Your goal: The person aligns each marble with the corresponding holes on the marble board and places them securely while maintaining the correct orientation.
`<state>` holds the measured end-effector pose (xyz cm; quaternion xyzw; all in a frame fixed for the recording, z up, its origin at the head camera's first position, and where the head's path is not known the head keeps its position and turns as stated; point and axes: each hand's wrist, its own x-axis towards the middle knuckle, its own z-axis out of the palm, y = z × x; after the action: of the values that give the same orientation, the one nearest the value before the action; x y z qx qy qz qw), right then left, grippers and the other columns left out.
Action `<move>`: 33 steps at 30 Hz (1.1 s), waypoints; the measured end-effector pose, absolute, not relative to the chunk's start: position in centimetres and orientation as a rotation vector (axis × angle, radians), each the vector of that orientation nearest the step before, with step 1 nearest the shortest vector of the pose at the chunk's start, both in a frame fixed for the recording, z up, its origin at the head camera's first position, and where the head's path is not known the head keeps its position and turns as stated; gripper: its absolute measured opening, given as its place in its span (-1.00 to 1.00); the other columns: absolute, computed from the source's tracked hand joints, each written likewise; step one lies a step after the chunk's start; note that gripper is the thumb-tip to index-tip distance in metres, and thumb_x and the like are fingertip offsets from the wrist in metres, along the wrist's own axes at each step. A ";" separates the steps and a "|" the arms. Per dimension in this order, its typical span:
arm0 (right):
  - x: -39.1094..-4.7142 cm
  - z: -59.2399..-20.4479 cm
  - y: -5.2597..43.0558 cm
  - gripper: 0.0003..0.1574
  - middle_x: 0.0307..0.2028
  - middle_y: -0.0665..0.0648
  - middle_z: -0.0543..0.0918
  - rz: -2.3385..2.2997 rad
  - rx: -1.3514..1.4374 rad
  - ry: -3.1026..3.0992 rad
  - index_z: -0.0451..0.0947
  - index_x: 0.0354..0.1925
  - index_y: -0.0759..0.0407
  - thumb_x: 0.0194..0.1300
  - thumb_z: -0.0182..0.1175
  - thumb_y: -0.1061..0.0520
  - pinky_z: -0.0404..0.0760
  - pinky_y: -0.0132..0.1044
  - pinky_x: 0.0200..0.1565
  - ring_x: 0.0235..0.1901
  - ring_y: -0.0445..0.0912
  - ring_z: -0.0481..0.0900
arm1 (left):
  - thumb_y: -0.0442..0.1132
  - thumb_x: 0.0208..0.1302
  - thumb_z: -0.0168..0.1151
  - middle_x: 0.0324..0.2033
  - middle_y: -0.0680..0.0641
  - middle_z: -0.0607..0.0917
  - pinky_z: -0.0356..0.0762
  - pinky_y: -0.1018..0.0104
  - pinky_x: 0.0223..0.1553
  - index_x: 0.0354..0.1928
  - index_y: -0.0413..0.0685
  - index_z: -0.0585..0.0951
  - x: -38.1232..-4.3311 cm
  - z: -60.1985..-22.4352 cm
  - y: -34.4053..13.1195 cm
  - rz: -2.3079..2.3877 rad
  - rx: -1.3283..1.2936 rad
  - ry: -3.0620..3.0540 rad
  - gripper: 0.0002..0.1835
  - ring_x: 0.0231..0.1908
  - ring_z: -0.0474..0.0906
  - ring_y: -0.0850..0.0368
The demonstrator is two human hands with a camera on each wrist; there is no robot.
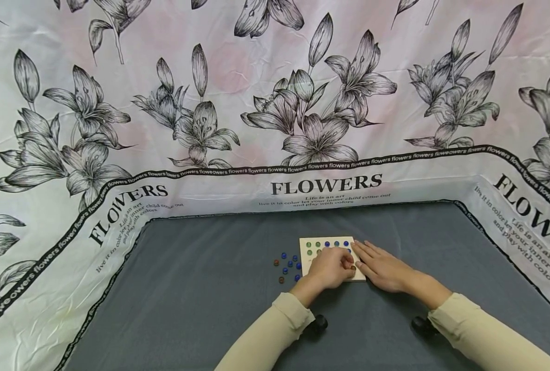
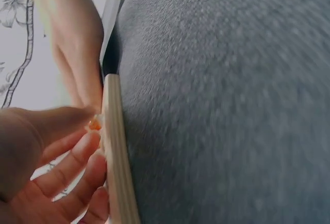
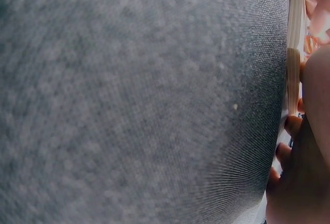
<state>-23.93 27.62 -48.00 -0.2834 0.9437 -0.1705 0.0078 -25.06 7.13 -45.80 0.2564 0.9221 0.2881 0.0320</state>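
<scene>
A pale wooden board point(image 1: 359, 277) lies on the grey cloth, with green marbles point(image 1: 309, 245) and blue marbles point(image 1: 336, 243) seated along its far rows. Over its near right part, my left hand point(image 1: 329, 269) has curled fingers and pinches an orange-brown marble point(image 2: 95, 124) at the thumb tip, low against the board's surface. My right hand point(image 1: 386, 268) lies with straight fingers along the board's right edge, fingertips touching it. The left hand hides the middle of the board. In the right wrist view, the board's side point(image 3: 293, 79) shows beside the right fingers.
Loose blue marbles point(image 1: 285, 270) and reddish-brown marbles point(image 1: 277, 263) are scattered just left of the board. Grey cloth point(image 1: 200, 288) covers the table, and a white flower-printed sheet point(image 1: 228, 190) rises behind it. Black devices point(image 1: 320, 323) sit under both wrists.
</scene>
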 end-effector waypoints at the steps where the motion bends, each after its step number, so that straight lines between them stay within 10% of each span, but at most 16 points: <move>1: -24.0 -48.0 27.6 -0.26 0.52 0.40 0.18 -0.530 -0.889 2.954 0.13 0.55 0.34 0.67 -0.14 -0.09 0.13 0.34 0.36 0.47 0.44 0.10 | -0.18 0.28 0.46 -0.38 0.19 0.71 0.45 0.52 -0.39 -0.12 0.04 0.76 -25.1 -45.7 6.9 0.890 0.829 2.822 -0.85 -0.46 0.49 0.44; 33: -24.2 -48.4 27.8 -0.25 0.52 0.40 0.18 -0.559 -0.904 2.964 0.12 0.57 0.26 0.67 -0.13 -0.13 0.14 0.33 0.35 0.47 0.44 0.09 | -0.21 0.40 0.35 0.06 -0.18 0.64 0.59 0.23 -0.07 0.23 -0.21 0.58 -24.8 -43.3 -7.5 0.985 1.017 2.687 -0.57 -0.07 0.62 -0.06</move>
<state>-24.16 27.81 -48.41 -0.2870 0.9413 -0.1776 -0.0036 -24.80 -7.48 -43.32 0.3345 0.8835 0.3238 0.0522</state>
